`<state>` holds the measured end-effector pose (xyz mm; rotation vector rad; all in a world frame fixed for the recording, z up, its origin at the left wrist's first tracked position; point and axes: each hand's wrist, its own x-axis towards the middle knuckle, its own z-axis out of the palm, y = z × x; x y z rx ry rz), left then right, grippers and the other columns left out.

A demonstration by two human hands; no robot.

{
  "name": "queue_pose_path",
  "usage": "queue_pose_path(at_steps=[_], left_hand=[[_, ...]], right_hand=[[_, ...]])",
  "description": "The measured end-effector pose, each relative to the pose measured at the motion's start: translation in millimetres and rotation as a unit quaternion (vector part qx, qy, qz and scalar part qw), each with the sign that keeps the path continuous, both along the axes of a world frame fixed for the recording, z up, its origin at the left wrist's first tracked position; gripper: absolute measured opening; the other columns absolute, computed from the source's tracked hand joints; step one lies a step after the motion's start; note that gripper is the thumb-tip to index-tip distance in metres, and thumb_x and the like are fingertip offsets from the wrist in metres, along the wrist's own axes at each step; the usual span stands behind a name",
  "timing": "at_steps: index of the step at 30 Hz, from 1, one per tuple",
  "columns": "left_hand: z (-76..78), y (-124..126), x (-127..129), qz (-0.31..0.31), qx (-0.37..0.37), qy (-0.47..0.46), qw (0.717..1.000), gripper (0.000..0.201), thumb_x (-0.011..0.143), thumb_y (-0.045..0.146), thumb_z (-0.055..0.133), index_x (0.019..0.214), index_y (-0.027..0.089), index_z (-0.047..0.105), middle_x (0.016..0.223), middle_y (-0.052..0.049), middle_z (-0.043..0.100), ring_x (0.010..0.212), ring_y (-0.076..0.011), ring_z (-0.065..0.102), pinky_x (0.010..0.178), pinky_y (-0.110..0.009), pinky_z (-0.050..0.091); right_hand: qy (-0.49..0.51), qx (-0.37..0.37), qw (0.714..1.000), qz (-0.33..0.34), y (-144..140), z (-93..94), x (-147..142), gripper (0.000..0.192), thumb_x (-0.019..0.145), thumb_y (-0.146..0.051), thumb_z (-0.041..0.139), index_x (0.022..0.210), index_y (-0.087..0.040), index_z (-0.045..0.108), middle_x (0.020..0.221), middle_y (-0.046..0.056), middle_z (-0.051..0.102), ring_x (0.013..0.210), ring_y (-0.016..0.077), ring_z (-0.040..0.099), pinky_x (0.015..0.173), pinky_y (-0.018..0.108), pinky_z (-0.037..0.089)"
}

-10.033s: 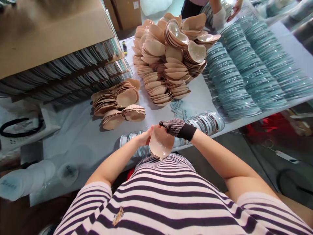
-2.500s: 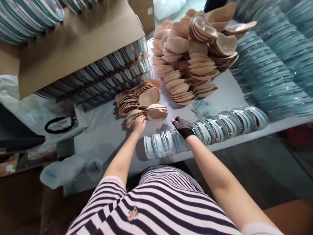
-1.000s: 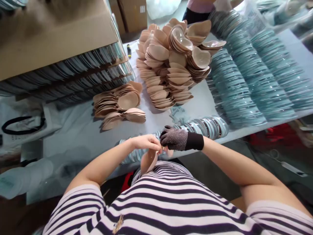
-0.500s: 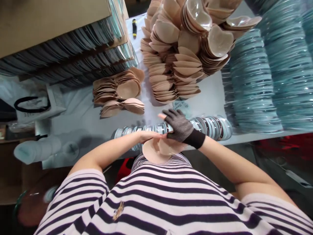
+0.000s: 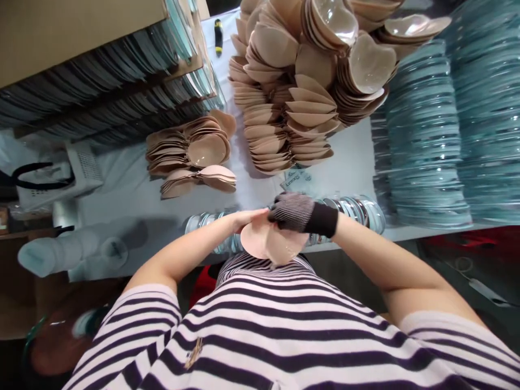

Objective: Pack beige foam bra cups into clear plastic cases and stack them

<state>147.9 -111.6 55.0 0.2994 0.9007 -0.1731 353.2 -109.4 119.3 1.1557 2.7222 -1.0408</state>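
We hold a pair of beige cups (image 5: pixel 270 244) close to our striped shirt (image 5: pixel 276 325), just below the near edge of the table (image 5: pixel 134 195) and in front of it. Our bare left hand (image 5: pixel 246 218) pinches the pair at its upper left rim, and our gloved right hand (image 5: pixel 293 211) clasps it from above on the right; both hands are closed on the cups, which hang between them.

As for progress, we judge the work to be somewhere in the middle. A row of clear round cases (image 5: pixel 353 208) already stands on edge along the table's near rim, just behind our hands. A small pile of cups (image 5: pixel 190 157) lies to the left of centre, and a far larger heap of cups (image 5: pixel 309 70) rises at the back, so plenty appears to be left. Teal stacks of cases (image 5: pixel 426 135) fill the right side.

Open room is scarce. The barest stretch of tabletop lies between the small pile and the row of cases. A cardboard box (image 5: pixel 73 32) over tilted stacks of lids (image 5: pixel 122 92) closes the left rear, and a white basket (image 5: pixel 52 179) sits at the left edge.
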Motion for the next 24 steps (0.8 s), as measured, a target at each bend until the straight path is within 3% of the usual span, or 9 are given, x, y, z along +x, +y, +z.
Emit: queue_pose_path(at_steps=[3,6,8,10,13,16,20,22,24], left_hand=[[-6.3,5.2,5.2,0.043,-0.012,-0.018,0.999,0.061,0.084,0.067,0.063,0.112,0.012,0.071,0.106,-0.016,0.077,0.115,-0.0339,0.067,0.101,-0.049,0.051],[-11.7,11.5,-4.9,0.065,0.017,-0.066,0.996,0.066,0.074,0.067,0.075,0.113,0.013,0.072,0.111,-0.016,0.076,0.114,-0.0343,0.067,0.098,-0.045,0.053],[-13.9,15.1,-12.7,0.054,0.073,-0.068,0.994,0.064,0.065,0.052,0.088,0.116,0.016,0.071,0.116,-0.015,0.075,0.113,-0.0330,0.068,0.096,-0.043,0.054],[-14.6,15.8,-15.0,0.043,0.129,-0.051,0.989,0.065,0.060,0.034,0.093,0.119,0.017,0.071,0.119,-0.013,0.074,0.111,-0.0311,0.068,0.096,-0.041,0.054],[-15.1,10.4,-9.1,0.065,0.146,-0.017,0.987,0.064,0.053,0.024,0.093,0.112,0.014,0.071,0.111,-0.014,0.076,0.105,-0.0311,0.069,0.095,-0.043,0.054],[-17.7,1.0,-5.2,0.097,0.124,-0.013,0.987,0.063,0.051,0.026,0.094,0.108,0.014,0.071,0.106,-0.014,0.076,0.105,-0.0333,0.070,0.100,-0.048,0.051],[-24.2,-9.6,-12.3,0.175,0.056,-0.035,0.982,0.074,0.057,0.061,0.089,0.113,0.017,0.069,0.116,-0.016,0.074,0.123,-0.0370,0.062,0.112,-0.054,0.042],[-26.9,-13.0,-15.5,0.201,0.019,-0.076,0.976,0.086,0.060,0.075,0.081,0.122,0.017,0.066,0.124,-0.017,0.072,0.130,-0.0386,0.057,0.115,-0.056,0.038],[-27.9,-15.0,-15.1,0.203,-0.014,-0.119,0.972,0.094,0.064,0.080,0.074,0.130,0.015,0.062,0.128,-0.019,0.070,0.133,-0.0401,0.054,0.115,-0.058,0.036]], right_hand=[[0.010,0.040,0.998,0.052,19.0,14.1,-15.6,0.024,0.070,-0.028,0.079,0.092,-0.019,0.077,0.089,0.010,0.074,0.088,0.0281,0.065,0.086,0.042,0.049],[0.102,0.003,0.987,-0.124,34.4,2.6,12.5,0.030,0.082,-0.037,0.069,0.106,-0.018,0.075,0.103,0.009,0.075,0.095,0.0242,0.067,0.092,0.037,0.049],[0.021,-0.041,0.946,-0.321,42.4,-21.5,42.7,0.033,0.091,-0.040,0.058,0.112,-0.019,0.072,0.108,0.010,0.075,0.098,0.0240,0.068,0.089,0.034,0.051],[-0.155,-0.097,0.893,-0.411,46.9,-54.7,65.2,0.044,0.088,-0.043,0.064,0.124,-0.018,0.067,0.117,0.014,0.073,0.107,0.0291,0.068,0.090,0.038,0.051],[-0.307,-0.149,0.854,-0.393,47.1,-102.6,72.1,0.070,0.079,-0.040,0.075,0.139,-0.012,0.053,0.127,0.025,0.066,0.116,0.0338,0.065,0.092,0.042,0.051],[-0.319,-0.120,0.860,-0.380,45.2,-126.3,62.4,0.061,0.085,-0.033,0.068,0.139,-0.011,0.051,0.120,0.025,0.069,0.115,0.0321,0.066,0.096,0.043,0.049],[-0.248,-0.098,0.877,-0.400,45.1,-117.0,62.3,0.037,0.090,-0.027,0.057,0.125,-0.019,0.067,0.124,0.019,0.071,0.114,0.0320,0.067,0.097,0.044,0.049],[-0.176,-0.082,0.862,-0.468,42.7,-101.4,68.2,0.032,0.088,-0.029,0.057,0.115,-0.019,0.072,0.121,0.016,0.073,0.112,0.0319,0.067,0.097,0.044,0.051],[-0.019,-0.052,0.820,-0.569,35.8,-81.2,71.3,0.032,0.085,-0.034,0.061,0.110,-0.019,0.072,0.112,0.013,0.075,0.107,0.0291,0.068,0.095,0.041,0.053]])
